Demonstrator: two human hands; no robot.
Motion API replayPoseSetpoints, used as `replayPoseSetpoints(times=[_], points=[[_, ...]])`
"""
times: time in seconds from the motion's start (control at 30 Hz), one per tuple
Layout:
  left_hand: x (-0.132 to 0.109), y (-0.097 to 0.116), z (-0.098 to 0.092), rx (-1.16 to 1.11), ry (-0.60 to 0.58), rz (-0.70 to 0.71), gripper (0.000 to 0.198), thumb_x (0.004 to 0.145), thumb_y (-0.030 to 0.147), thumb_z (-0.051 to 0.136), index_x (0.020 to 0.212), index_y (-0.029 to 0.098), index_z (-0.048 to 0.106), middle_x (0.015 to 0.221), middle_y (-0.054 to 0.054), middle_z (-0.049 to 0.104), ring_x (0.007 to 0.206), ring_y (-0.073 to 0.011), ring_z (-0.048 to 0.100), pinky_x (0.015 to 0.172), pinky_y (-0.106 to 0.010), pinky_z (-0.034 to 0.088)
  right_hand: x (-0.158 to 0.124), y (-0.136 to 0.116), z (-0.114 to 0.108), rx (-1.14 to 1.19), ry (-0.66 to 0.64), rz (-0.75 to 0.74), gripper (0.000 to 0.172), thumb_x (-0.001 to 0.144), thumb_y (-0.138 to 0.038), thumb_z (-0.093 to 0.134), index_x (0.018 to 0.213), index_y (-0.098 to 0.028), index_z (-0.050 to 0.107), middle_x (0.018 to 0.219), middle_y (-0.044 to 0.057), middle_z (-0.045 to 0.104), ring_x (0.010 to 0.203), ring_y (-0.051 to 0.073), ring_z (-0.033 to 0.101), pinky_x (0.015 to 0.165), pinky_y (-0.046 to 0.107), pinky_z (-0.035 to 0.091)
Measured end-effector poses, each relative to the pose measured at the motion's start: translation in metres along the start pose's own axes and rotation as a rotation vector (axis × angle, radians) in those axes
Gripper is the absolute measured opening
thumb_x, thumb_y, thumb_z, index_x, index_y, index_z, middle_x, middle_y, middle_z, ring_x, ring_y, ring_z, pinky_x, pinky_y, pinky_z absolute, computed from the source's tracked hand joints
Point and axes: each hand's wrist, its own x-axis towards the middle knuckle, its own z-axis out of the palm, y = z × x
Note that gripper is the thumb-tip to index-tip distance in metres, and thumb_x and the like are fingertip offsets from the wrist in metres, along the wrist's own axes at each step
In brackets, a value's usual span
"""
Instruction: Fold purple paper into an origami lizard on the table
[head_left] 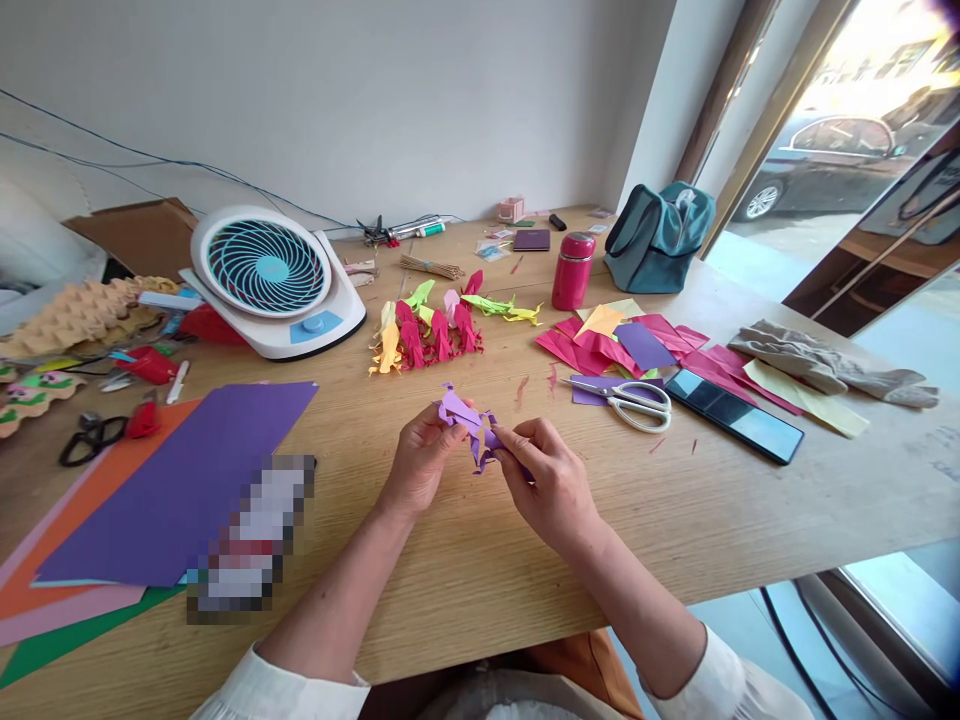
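A purple folded paper figure [472, 424] with thin curled limbs is held between my two hands above the wooden table. My left hand [422, 455] pinches its upper left end between thumb and fingers. On the other side, my right hand [546, 478] grips the lower right end, partly covering it. Beyond my hands stand several finished paper figures [427, 330] in magenta, yellow, orange and green. White-handled scissors [637, 403] lie to the right on a small purple paper piece, beside a pile of magenta paper sheets [574, 352].
A white fan [274, 275] stands at the back left. Coloured paper sheets [176, 480] and a pixelated device [251, 540] lie at left. To the right are a dark phone [735, 415], a red flask [573, 272], grey gloves [825, 365] and a teal bag [660, 240].
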Motion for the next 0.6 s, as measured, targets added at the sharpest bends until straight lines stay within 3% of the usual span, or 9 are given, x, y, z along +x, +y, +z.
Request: replayPoseSetpoints(times=[0.23,0.6], points=[[0.0014,-0.0024,-0.0043,0.110,-0.131,0.030,0.029,0.071,0.031,0.085,0.098,0.021,0.079,0.100,-0.004,0.074,0.092,-0.0174,0.064,0.087,-0.028,0.050,-0.0009,0.0015,0.0004,-0.053,-0.015,-0.028,0.031,0.100,-0.025,0.050,0.126,-0.023,0.067,0.100,0.010,0.064,0.077,0.017,0.061,0.067,0.028,0.051],[0.0004,0.0006,-0.0037,0.070,-0.152,-0.011,0.033,0.072,0.034,0.085,0.103,0.022,0.078,0.098,-0.004,0.074,0.094,-0.0183,0.064,0.087,-0.029,0.049,0.0004,-0.0004,-0.0023,0.028,0.109,-0.086,0.031,0.098,-0.021,0.056,0.128,-0.025,0.061,0.100,0.009,0.061,0.086,0.019,0.062,0.075,0.032,0.054]])
